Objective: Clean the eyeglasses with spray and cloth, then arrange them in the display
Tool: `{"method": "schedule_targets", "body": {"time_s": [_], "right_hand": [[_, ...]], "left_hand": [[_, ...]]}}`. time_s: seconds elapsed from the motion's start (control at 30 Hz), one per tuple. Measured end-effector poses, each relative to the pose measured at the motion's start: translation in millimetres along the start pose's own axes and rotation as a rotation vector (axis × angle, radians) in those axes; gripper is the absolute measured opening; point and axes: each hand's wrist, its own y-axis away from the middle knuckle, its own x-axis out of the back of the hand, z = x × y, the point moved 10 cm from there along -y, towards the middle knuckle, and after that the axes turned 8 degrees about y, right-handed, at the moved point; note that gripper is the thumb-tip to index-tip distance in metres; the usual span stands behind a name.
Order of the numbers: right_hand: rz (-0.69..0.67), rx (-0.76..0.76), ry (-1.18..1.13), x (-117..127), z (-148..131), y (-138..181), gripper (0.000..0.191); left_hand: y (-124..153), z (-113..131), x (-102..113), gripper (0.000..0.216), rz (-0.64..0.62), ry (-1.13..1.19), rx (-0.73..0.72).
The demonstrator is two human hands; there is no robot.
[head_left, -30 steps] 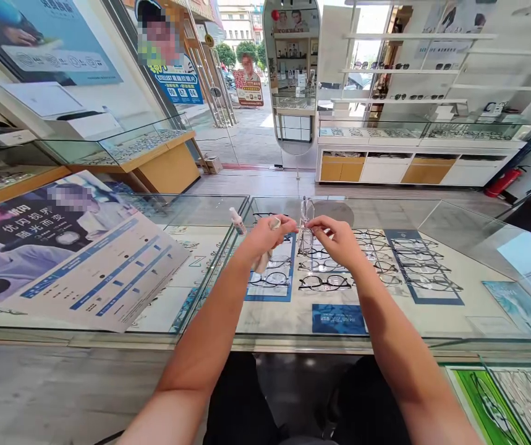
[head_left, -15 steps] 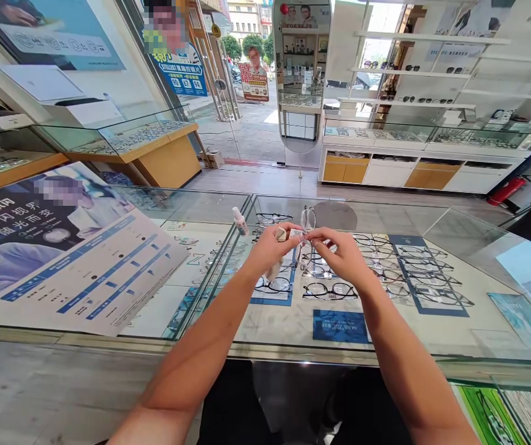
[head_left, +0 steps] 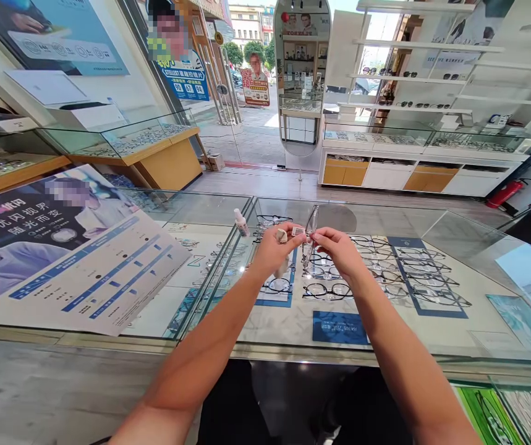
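Note:
Over the glass counter (head_left: 269,346), a pair of clear-framed eyeglasses (head_left: 312,217) is held up and seen nearly edge-on. My right hand (head_left: 336,246) is closed, with its thumb and fingertips pinching the eyeglasses at their middle. My left hand (head_left: 277,252) is closed too, its fingertips meeting the eyeglasses from the left beside a small white tag (head_left: 298,231). A beige cloth (head_left: 281,269) is bunched in the left palm and hangs below it. Left of that hand, a small white spray bottle (head_left: 241,224) stands upright on the glass.
Rows of eyeglasses (head_left: 330,290) lie under the glass, with a blue card (head_left: 339,326) in front. A large printed board (head_left: 107,266) leans on the counter at left. Beyond stand a tall mirror (head_left: 303,80), more display cases (head_left: 386,139) and a fire extinguisher (head_left: 506,193).
The eyeglasses have turned from facing me to nearly edge-on. My right hand has moved slightly left with them, while my left hand has stayed almost in place.

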Motion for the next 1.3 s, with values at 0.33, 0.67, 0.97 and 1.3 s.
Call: {"method": "schedule_targets", "body": {"time_s": [0.33,0.67,0.97,1.3], "right_hand": [[-0.045,-0.098,-0.184,2,7,-3,0.036],[-0.15,-0.129,-0.121,9,1,3,0.029],[-0.094,-0.101,-0.219,23,-6,2,0.041],[-0.192,-0.037,-0.267,9,-13,6,0.041]], "left_hand": [[-4,19,19,0.034,0.102,-0.31,-0.203],[3,57,43,0.023,0.225,-0.64,-0.524],[23,79,28,0.019,0.252,-0.607,-0.702],[24,45,-34,0.032,-0.2,-0.667,-0.624]]}}
